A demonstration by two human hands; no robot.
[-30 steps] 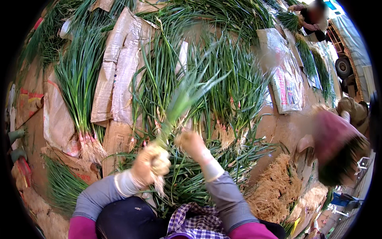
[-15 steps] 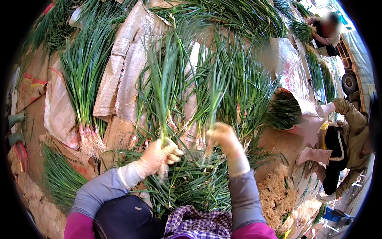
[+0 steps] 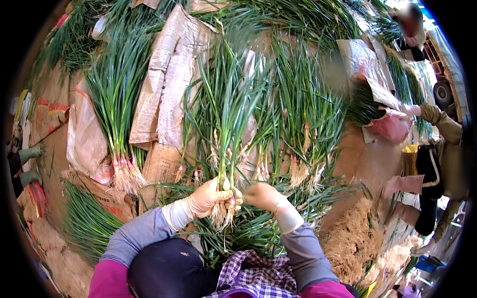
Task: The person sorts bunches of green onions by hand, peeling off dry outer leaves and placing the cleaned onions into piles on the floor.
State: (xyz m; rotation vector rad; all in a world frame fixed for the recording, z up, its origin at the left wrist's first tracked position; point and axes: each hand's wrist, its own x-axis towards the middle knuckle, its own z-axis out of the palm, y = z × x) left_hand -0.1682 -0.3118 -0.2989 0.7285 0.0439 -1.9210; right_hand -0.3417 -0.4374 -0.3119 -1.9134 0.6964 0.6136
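Note:
My gloved left hand (image 3: 211, 197) is closed around a few green onions (image 3: 227, 149). Their leaves point away from me, and pale roots hang below my fingers. Close on its right is my gloved right hand (image 3: 262, 195), blurred and turned toward the onion bases; its fingertips are too smeared to show whether they grip anything. Beyond both hands, loose green onions with pinkish bases (image 3: 303, 114) lie spread out. A heap of green leaves (image 3: 248, 233) lies beneath my hands, in front of my lap.
A neat bunch of green onions (image 3: 119, 99) rests at the left beside a folded woven sack (image 3: 171, 84). More greens (image 3: 89, 218) lie near my left knee. Brown fibrous roots (image 3: 350, 238) are piled at the right. Another person (image 3: 437, 164) works farther right near a filled sack (image 3: 390, 124).
My right hand has moved left and down, close to my left hand. The blurred onion stalks it held apart now show beside those in my left hand.

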